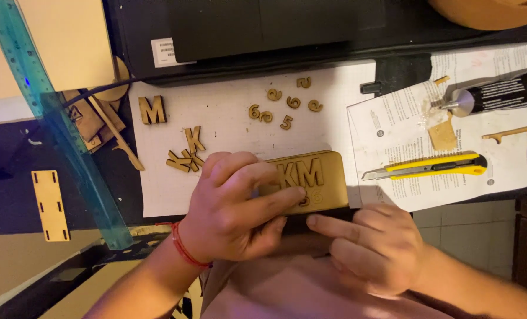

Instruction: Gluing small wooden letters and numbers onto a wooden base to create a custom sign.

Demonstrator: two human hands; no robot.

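A: The wooden plaque (pixel 319 180) is pinned flat at the near edge of the worktop (pixel 228 112) by the left hand (pixel 234 207), fingers pressed on its raised letters, likely so they seat.

B: Agreed. The right hand (pixel 372 245) is loosely curled, nothing gripped, one finger braced under the plaque's near edge.

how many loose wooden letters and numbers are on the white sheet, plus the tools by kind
Loose wooden letter pieces: 3, one big one and two in a pile
Loose wooden number pieces: 7
Wooden plaque, held by left hand: 1
Yellow utility knife: 1
Glue tube: 1
Teal ruler: 1
Total: 14
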